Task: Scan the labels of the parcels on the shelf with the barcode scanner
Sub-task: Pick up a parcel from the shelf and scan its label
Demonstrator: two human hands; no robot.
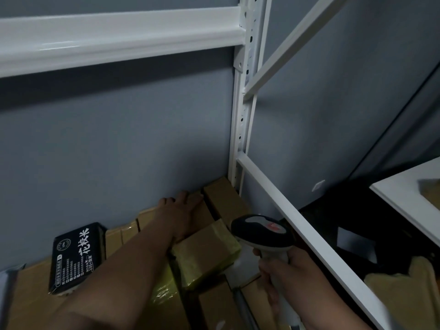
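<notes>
Several brown cardboard parcels lie on the low shelf. My left hand (184, 208) reaches far back, its fingers laid over the top of a rear parcel (202, 211) near the wall. A tape-wrapped parcel (206, 252) sits just in front of that wrist. My right hand (285, 277) grips the handle of the white and dark barcode scanner (262, 232), whose head points toward the tape-wrapped parcel. No label is visible from here.
A black box with white characters (76, 257) lies on parcels at the left. The white shelf upright (241, 129) and a side rail (302, 234) stand close to my right hand. An upper shelf beam (119, 36) crosses overhead. A white table (409, 198) is at the right.
</notes>
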